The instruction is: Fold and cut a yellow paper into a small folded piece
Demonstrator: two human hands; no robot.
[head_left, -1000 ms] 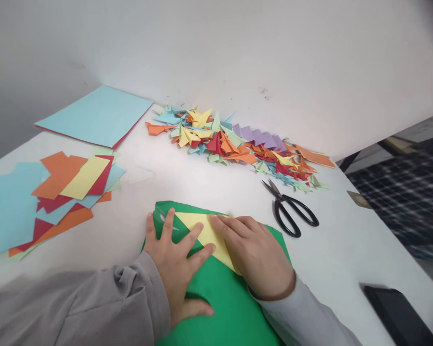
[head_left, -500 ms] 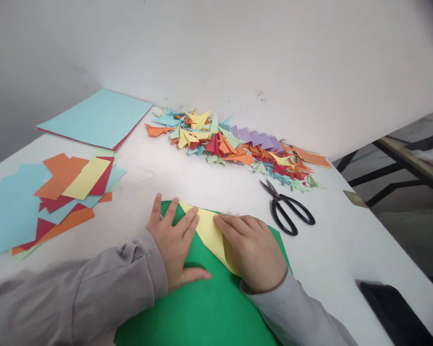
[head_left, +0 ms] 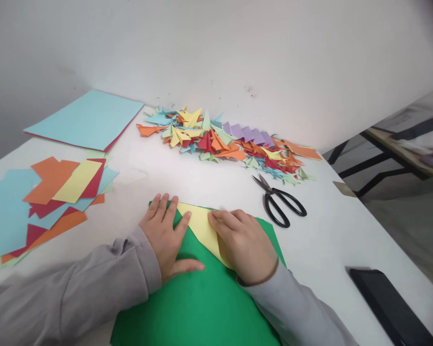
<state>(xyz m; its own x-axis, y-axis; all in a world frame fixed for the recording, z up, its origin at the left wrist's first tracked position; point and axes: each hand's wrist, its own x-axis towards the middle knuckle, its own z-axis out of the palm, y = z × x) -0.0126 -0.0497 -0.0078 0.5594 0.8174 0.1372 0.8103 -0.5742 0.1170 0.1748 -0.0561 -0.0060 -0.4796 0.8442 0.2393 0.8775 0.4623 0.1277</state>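
Observation:
A piece of yellow paper (head_left: 204, 227), folded with slanted edges, lies on a green sheet (head_left: 202, 310) in front of me. My left hand (head_left: 166, 240) rests flat at the sheet's far left part, thumb stretched out and index fingertip at the yellow paper's left edge. Over the paper's right side is my right hand (head_left: 248, 247), its fingers bent and pressed together, pinching the paper near its top edge. That hand hides the paper's right part and its own fingertips partly.
Black-handled scissors (head_left: 270, 191) lie beyond the right hand. Folded paper planes (head_left: 205, 139) are heaped along the wall. Coloured paper pieces (head_left: 56, 180) spread at left, with large blue sheets (head_left: 86, 120) behind. A black flat object (head_left: 386, 302) lies at right.
The view has shifted slightly. My left hand's fingers have drawn back leftward off much of the yellow paper, and my right hand's fingers have curled more tightly at its top edge.

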